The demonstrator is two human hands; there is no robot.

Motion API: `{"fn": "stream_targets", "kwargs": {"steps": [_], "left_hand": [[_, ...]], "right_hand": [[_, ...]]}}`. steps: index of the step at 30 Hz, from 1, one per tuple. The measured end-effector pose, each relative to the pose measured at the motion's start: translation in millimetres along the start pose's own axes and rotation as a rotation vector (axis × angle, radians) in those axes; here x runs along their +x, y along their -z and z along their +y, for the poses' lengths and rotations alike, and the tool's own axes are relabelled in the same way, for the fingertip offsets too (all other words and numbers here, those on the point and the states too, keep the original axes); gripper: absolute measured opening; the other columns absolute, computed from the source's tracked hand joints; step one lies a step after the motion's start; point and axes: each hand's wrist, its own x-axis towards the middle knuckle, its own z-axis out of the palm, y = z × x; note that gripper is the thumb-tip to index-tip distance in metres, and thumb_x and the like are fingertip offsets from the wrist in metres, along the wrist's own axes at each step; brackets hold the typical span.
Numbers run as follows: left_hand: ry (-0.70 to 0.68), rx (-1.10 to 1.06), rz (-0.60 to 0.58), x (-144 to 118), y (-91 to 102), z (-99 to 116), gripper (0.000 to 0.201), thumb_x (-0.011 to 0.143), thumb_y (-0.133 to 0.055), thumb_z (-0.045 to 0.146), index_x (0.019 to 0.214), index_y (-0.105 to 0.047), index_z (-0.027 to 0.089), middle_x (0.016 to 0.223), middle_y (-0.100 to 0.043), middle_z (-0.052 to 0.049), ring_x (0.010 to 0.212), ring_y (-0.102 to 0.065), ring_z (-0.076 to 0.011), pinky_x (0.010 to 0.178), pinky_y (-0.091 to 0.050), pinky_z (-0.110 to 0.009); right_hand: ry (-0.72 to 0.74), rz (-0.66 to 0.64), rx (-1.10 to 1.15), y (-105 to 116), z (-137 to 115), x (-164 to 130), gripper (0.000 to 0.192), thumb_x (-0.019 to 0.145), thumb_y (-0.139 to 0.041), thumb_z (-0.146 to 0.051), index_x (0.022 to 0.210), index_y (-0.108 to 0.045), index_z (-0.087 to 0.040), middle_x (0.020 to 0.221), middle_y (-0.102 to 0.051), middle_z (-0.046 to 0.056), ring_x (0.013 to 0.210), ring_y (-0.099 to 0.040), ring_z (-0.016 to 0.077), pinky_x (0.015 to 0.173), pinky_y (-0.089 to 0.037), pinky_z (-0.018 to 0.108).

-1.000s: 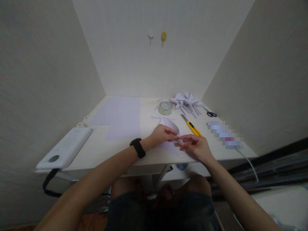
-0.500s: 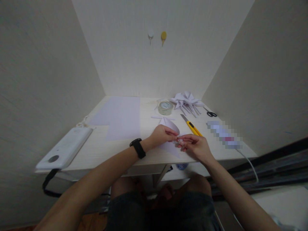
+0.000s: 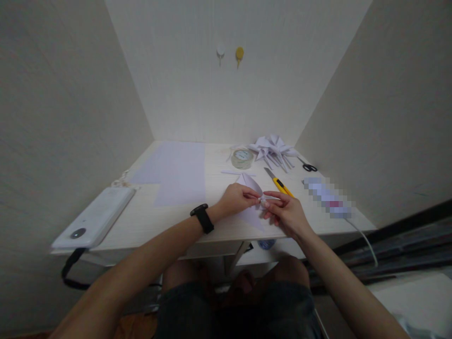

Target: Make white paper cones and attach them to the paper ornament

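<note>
My left hand (image 3: 236, 198), with a black band on its wrist, pinches the near corner of a rolled white paper cone (image 3: 251, 182) on the pale table (image 3: 169, 221). Right beside it, my right hand (image 3: 284, 212) pinches the same small folded spot of paper, the fingertips of both hands meeting there. A flat white paper piece (image 3: 252, 217) lies under the hands. Just behind my right hand lies a yellow utility knife (image 3: 278, 184).
A tape roll (image 3: 242, 158), a heap of folded white paper shapes (image 3: 272, 149) and black scissors (image 3: 308, 165) lie at the back right. A large white sheet (image 3: 176, 169) lies left of centre, a white flat device (image 3: 93, 217) at the left edge. Walls enclose three sides.
Both hands have stayed at the paper's corner; my right hand has shifted slightly up and left, its fingers now stretched over the pinched spot.
</note>
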Motion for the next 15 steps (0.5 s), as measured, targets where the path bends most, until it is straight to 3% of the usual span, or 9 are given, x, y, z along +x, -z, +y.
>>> {"fn": "stream_targets", "kwargs": {"steps": [10, 15], "left_hand": [[0.006, -0.131, -0.063, -0.2, -1.7, -2.1, 0.028, 0.072, -0.073, 0.013, 0.100, -0.076, 0.014, 0.080, -0.078, -0.005, 0.074, -0.073, -0.0168, 0.071, -0.055, -0.023], [0.040, -0.222, -0.072, -0.1, -3.1, -2.5, 0.023, 0.070, -0.073, 0.012, 0.093, -0.075, 0.014, 0.077, -0.077, -0.004, 0.072, -0.072, -0.0158, 0.070, -0.055, -0.023]], "right_hand": [[0.019, 0.070, 0.026, 1.1, 3.0, 0.3, 0.066, 0.046, -0.093, -0.036, 0.104, -0.069, -0.016, 0.081, -0.074, 0.007, 0.040, -0.058, 0.0117, 0.025, -0.030, 0.016], [0.030, 0.097, 0.077, -2.7, 4.3, -0.9, 0.063, 0.044, -0.093, -0.038, 0.098, -0.071, -0.017, 0.086, -0.074, 0.008, 0.038, -0.056, 0.0095, 0.025, -0.026, 0.016]]}}
